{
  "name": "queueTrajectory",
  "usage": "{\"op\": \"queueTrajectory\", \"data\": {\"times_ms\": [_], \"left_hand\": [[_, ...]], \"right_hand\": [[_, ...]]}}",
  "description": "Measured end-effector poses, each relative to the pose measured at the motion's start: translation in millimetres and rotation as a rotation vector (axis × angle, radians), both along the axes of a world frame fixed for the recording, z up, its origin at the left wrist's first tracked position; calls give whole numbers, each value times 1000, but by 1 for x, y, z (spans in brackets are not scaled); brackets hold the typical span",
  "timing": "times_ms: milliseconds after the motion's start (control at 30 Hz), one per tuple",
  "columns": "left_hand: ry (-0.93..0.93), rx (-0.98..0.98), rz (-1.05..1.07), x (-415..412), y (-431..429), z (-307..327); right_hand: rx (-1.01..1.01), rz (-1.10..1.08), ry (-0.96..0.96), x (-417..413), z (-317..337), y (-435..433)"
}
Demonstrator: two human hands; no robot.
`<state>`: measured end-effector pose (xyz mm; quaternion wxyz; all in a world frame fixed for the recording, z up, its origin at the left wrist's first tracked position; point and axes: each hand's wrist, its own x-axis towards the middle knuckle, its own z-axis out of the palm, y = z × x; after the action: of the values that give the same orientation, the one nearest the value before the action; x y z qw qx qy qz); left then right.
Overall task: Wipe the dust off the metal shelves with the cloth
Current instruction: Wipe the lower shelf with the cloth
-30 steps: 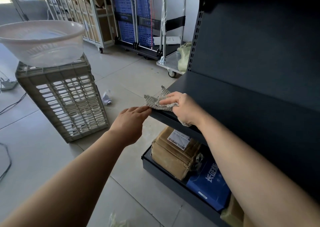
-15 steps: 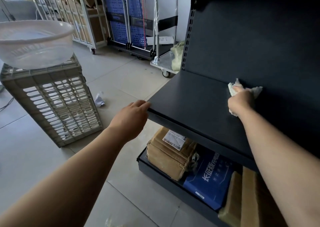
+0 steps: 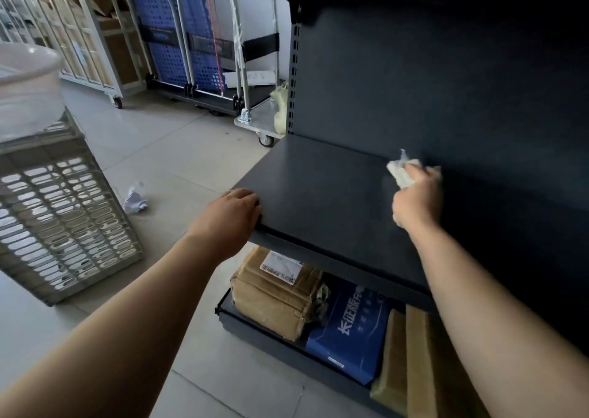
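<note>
Right hand [image 3: 417,199]: fingers curled round bunched white cloth [image 3: 402,170], pressed on the dark metal shelf [image 3: 325,188] at its rear, beside the back panel [image 3: 446,98] | Left hand [image 3: 232,216]: grips the shelf's front-left corner | Open shelf surface lies between the hands.

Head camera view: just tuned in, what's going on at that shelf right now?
A person is dusting the dark grey metal shelf. The right hand grips a crumpled pale cloth and holds it on the shelf top, far in, close to the dark back panel. The left hand holds the shelf's front left corner. On the level below lie a brown cardboard parcel and a blue printed package, untouched.
</note>
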<state>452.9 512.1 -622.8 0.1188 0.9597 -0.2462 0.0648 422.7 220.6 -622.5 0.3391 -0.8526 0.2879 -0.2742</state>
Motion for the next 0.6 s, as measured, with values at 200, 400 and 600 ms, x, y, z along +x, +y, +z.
{"op": "queueTrajectory", "data": {"times_ms": [200,400,600], "left_hand": [[-44,-70,-4,10,1,-9],[-61,-94,-16,10,2,-14],[-25,-106,23,-2,0,-14]], "right_hand": [[-12,-157,379,34,-11,-56],[-212,329,364,86,-9,68],[-169,585,233,31,-7,130]]}}
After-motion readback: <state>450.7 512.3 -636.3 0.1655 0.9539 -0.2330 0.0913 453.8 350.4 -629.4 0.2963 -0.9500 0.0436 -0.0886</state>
